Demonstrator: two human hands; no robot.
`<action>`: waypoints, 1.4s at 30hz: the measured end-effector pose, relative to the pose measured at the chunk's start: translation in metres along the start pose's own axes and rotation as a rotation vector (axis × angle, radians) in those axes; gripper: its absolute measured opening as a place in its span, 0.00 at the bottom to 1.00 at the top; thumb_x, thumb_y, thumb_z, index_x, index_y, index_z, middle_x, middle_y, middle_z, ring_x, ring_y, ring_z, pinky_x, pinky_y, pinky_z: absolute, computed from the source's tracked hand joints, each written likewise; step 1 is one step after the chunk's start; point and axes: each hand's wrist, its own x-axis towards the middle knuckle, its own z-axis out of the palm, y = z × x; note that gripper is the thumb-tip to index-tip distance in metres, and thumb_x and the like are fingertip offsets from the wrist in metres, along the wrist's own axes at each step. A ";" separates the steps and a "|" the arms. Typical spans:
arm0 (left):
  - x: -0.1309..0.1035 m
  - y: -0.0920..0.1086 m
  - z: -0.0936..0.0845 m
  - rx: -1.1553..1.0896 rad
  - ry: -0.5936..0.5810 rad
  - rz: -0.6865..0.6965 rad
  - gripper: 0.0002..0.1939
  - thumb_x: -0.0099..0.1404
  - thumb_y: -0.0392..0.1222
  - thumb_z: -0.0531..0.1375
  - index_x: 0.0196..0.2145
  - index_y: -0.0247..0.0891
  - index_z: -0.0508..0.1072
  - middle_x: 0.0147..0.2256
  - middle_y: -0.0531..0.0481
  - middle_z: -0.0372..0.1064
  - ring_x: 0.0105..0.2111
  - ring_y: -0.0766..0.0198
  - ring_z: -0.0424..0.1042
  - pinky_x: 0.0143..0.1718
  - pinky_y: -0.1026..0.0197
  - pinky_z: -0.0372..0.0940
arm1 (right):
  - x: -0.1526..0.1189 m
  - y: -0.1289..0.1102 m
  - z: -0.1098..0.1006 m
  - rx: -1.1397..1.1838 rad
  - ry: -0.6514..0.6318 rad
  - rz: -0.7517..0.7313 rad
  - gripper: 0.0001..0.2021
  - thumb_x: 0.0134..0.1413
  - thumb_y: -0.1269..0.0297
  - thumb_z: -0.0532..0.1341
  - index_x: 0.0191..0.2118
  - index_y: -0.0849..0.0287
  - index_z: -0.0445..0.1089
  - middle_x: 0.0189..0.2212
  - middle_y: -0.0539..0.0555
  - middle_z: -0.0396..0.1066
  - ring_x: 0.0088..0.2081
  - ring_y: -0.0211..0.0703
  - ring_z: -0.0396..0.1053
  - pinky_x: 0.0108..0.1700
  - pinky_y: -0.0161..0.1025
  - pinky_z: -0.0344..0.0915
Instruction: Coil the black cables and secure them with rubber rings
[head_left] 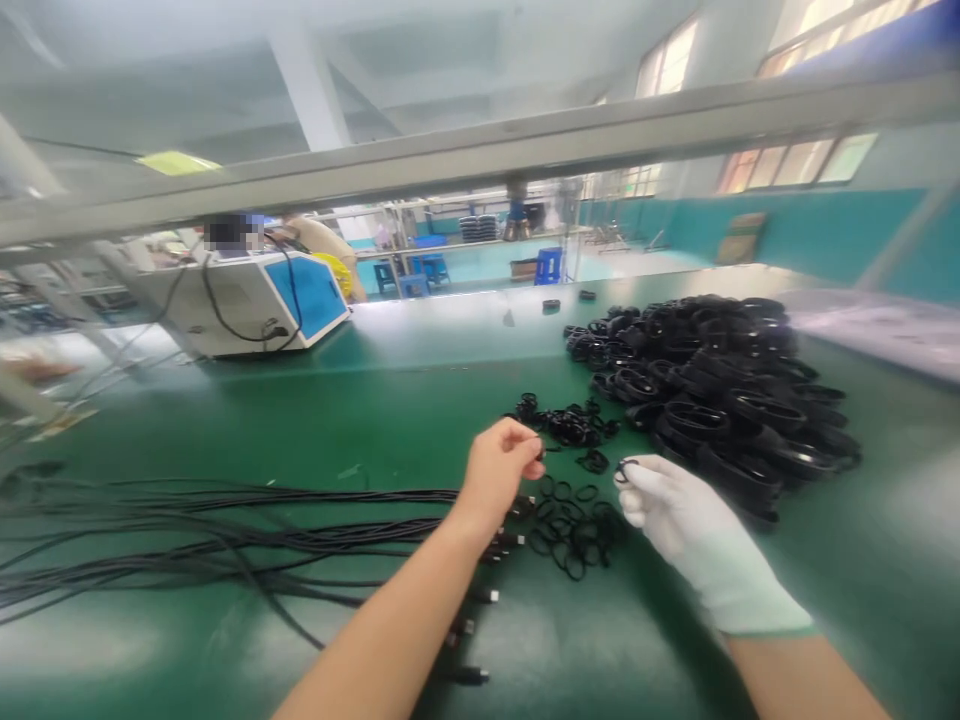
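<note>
My left hand (504,462), bare, is pinched closed in front of a small heap of tangled black bands (576,424). A bit of something dark shows at its fingertips, too small to make out. My right hand (671,510) wears a white glove and pinches a small black ring (622,470) between thumb and forefinger. Between and below the two hands lie several loose black rings (574,530) on the green table (405,410). Black cables (300,535) stretch in from the left, their plug ends (471,676) lying under and beside my left forearm.
A large pile of black coiled straps or bands (720,390) rises beyond my right hand. At the back left stands a white and blue machine (255,305). A metal beam (450,165) crosses above the table. A person (322,245) is partly visible behind the machine.
</note>
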 end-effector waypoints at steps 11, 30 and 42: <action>-0.011 -0.003 -0.002 0.190 -0.350 0.039 0.08 0.54 0.35 0.57 0.27 0.40 0.77 0.23 0.54 0.70 0.24 0.65 0.68 0.27 0.66 0.60 | -0.002 -0.002 0.016 -0.119 -0.099 0.026 0.12 0.40 0.62 0.67 0.29 0.64 0.67 0.21 0.51 0.68 0.16 0.32 0.61 0.16 0.30 0.55; -0.006 0.012 0.004 -0.026 -0.332 -0.041 0.09 0.61 0.44 0.52 0.26 0.36 0.62 0.22 0.55 0.62 0.21 0.70 0.65 0.26 0.66 0.62 | -0.007 -0.006 0.019 -0.067 -0.214 0.000 0.11 0.44 0.63 0.66 0.31 0.61 0.65 0.22 0.50 0.69 0.17 0.33 0.62 0.19 0.31 0.56; -0.033 0.013 0.004 0.421 -0.256 0.132 0.05 0.56 0.37 0.53 0.25 0.40 0.68 0.24 0.54 0.68 0.27 0.64 0.68 0.28 0.64 0.60 | -0.015 -0.018 0.002 -0.536 -0.137 -0.046 0.10 0.43 0.59 0.63 0.24 0.57 0.63 0.18 0.52 0.66 0.18 0.35 0.59 0.23 0.36 0.54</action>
